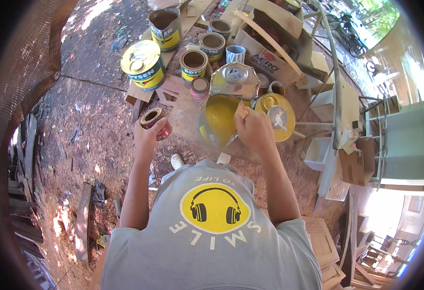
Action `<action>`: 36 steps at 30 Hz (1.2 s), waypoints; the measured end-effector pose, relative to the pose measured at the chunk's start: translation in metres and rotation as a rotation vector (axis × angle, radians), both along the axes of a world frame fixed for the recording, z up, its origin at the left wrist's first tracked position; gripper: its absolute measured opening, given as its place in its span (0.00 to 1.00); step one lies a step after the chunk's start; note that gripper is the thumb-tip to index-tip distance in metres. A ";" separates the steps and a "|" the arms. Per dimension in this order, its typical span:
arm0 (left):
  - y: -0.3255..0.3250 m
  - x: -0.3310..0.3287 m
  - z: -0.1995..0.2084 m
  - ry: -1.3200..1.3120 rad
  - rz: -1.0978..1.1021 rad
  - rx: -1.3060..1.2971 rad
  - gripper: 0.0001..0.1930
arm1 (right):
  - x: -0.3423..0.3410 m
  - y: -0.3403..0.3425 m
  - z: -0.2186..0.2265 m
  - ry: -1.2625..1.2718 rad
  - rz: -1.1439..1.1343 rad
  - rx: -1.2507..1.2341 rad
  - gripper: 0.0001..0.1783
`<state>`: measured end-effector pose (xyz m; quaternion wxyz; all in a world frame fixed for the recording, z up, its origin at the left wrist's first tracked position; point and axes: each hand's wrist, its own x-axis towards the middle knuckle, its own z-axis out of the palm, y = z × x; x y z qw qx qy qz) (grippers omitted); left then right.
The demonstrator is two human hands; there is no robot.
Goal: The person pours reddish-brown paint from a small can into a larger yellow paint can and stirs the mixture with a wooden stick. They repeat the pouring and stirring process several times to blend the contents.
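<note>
My left hand [146, 137] is wrapped round a small open red can [163, 130], brownish around its rim and tilted a little. My right hand [256, 130] is closed on a small tan flat piece [241, 109] that pokes up past the fingers; I cannot make out what it is. Just left of that hand is a large yellow container [218, 115], partly hidden by it. Behind the container sits a silver metal piece with a jagged rim [221, 84]. To the right of my right hand lies a round yellow lid [288, 122] with a pale round patch.
Several open paint cans [193, 63] stand ahead, beside a closed large can [144, 65] with a yellow top. A small pink-labelled can [200, 87] is nearer. Cardboard boxes [263, 58] and a metal frame [336, 96] stand at the right. Planks [84, 217] lie on the dirt ground.
</note>
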<state>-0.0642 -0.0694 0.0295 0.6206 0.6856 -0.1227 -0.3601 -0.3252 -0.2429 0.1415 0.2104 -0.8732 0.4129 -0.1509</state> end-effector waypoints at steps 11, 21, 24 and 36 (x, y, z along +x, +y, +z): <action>0.010 0.004 0.001 -0.008 0.012 0.041 0.21 | -0.088 -0.002 -0.008 -0.845 -0.581 0.530 0.11; -0.016 0.000 0.002 -0.015 -0.101 0.056 0.27 | -0.155 0.072 -0.047 -1.231 -0.839 0.565 0.14; -0.024 0.001 -0.008 -0.038 -0.106 0.059 0.29 | -0.174 0.081 -0.034 -1.177 -0.896 0.478 0.14; -0.022 -0.005 0.004 0.083 -0.142 0.005 0.25 | -0.209 0.085 0.006 -1.208 -0.805 0.339 0.14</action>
